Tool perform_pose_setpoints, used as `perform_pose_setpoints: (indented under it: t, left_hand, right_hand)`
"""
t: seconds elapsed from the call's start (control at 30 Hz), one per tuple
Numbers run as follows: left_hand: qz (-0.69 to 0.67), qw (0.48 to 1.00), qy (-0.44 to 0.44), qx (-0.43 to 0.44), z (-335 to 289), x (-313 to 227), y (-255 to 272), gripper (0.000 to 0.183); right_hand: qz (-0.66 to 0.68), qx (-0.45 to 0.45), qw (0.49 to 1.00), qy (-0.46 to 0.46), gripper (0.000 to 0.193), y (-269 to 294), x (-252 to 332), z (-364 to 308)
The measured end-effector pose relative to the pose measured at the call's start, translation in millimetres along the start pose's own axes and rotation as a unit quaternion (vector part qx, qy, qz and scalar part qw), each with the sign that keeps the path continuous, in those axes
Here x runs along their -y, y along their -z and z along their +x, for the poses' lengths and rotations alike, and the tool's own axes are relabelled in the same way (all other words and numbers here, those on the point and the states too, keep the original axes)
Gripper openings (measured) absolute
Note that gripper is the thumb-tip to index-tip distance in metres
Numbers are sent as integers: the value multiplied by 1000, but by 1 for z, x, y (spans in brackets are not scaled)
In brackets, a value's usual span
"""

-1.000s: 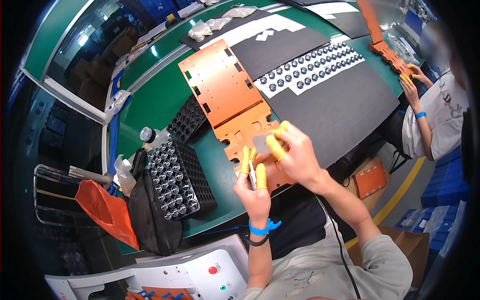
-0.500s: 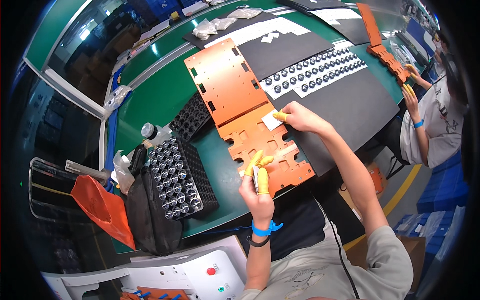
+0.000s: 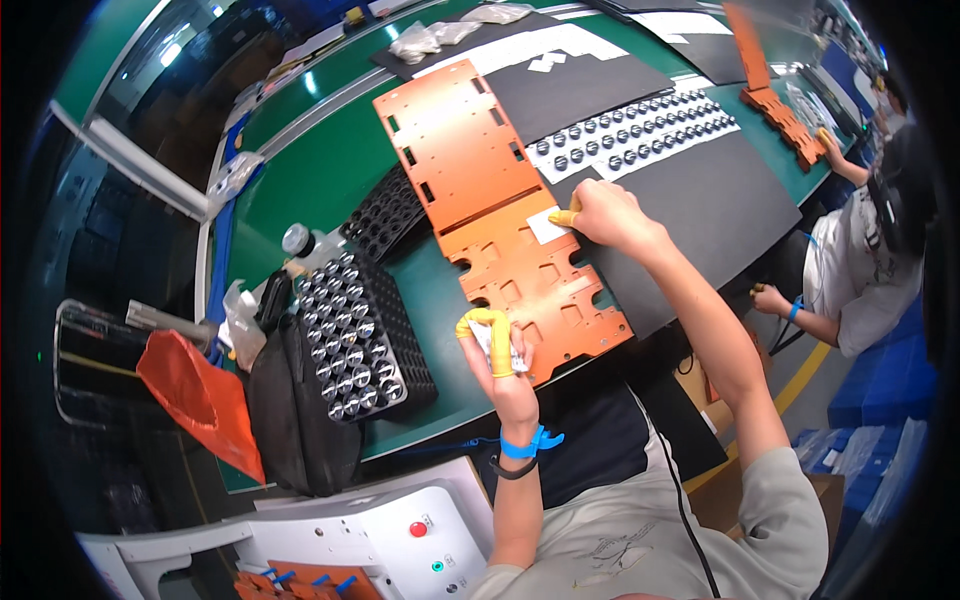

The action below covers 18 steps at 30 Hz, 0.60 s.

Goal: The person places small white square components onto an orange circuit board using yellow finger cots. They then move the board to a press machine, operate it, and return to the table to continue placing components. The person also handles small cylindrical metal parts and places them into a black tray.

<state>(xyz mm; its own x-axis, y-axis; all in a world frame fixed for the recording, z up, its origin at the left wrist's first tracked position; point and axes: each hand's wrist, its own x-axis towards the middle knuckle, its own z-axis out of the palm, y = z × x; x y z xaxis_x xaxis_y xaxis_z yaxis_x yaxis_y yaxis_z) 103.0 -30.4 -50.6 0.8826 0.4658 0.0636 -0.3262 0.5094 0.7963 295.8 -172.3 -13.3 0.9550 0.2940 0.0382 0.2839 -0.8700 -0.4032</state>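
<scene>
My right hand point(image 3: 612, 215), with a yellow finger cover, is closed in a pinch on the edge of a flat white square piece point(image 3: 546, 227). That square lies over the near half of an orange fixture plate point(image 3: 530, 268) with cut-out pockets. The plate's flat orange far half point(image 3: 455, 145), with slots, extends beyond a dark seam. My left hand point(image 3: 505, 365), its fingers also in yellow covers, is curled at the plate's near left edge around a small whitish piece point(image 3: 489, 338), partly hidden by the fingers.
Left of the plate stands a black tray of shiny round parts point(image 3: 350, 340), with another black tray point(image 3: 385, 215) behind it. White sheets with black round parts point(image 3: 640, 130) lie on a black mat point(image 3: 690, 215). A clear bottle point(image 3: 298, 240) stands left. A co-worker point(image 3: 850, 260) sits right.
My left hand has drawn slightly toward me and left, its fingers curling more. The right hand and white square have shifted a little farther away. The co-worker has lowered one hand.
</scene>
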Motion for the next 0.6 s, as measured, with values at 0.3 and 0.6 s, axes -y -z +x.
perform_pose_setpoints:
  t: [0.3,0.6]
  left_hand:
    - [-208,975,74,9,-18,-30,22,38]
    - [-3,997,-38,-69,-55,-45,43,57]
  right_hand:
    - [187,-80,945,255,25,-9,139,-59]
    - [99,-27,931,351,33,-29,204,-46]
